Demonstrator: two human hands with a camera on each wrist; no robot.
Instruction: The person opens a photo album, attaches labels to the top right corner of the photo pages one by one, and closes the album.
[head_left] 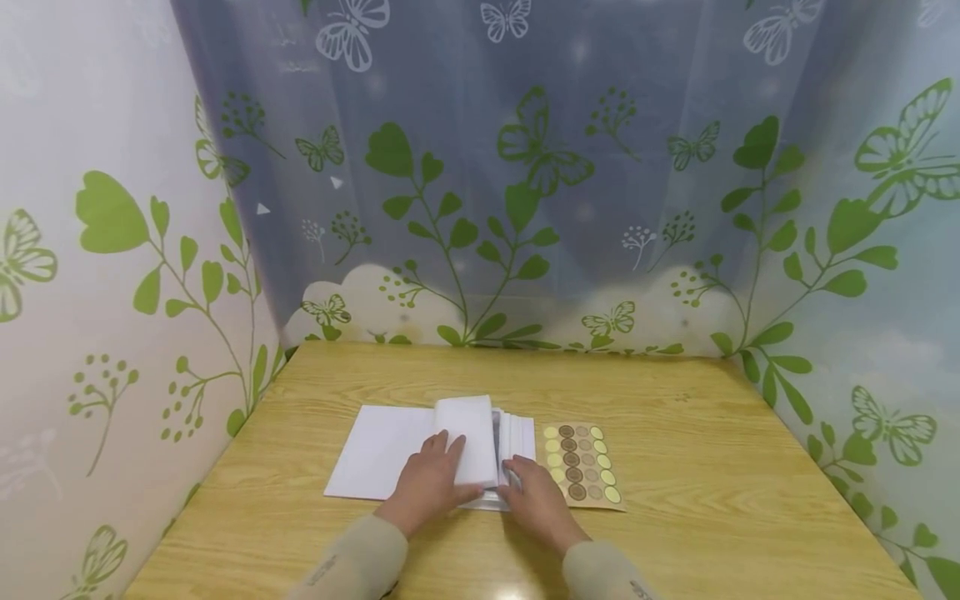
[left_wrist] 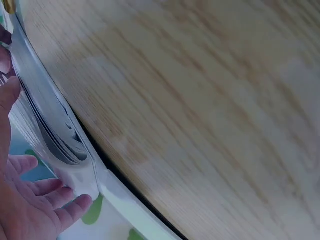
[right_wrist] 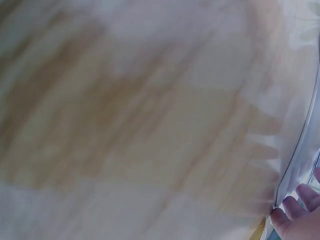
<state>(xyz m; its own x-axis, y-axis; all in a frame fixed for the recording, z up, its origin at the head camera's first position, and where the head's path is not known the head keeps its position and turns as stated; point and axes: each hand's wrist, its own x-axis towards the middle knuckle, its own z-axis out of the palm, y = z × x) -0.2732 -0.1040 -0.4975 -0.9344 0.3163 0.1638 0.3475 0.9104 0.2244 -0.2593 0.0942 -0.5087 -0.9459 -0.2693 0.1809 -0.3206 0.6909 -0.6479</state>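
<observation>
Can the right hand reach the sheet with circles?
Probably yes: the right hand is close beside the circle sheet, with nothing visible blocking the way. It would likely need to leave the book first.

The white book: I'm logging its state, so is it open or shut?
Open: the white book lies spread on the table, one side flat, with pages curving beside the left hand.

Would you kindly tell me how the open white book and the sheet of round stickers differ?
The open white book is thick with many pages; the sheet of round stickers looks thin. The book looks mostly plain; the sheet bears yellow and brown circles. The book spreads wider than the sheet. Both lie on the wood-grain table.
</observation>
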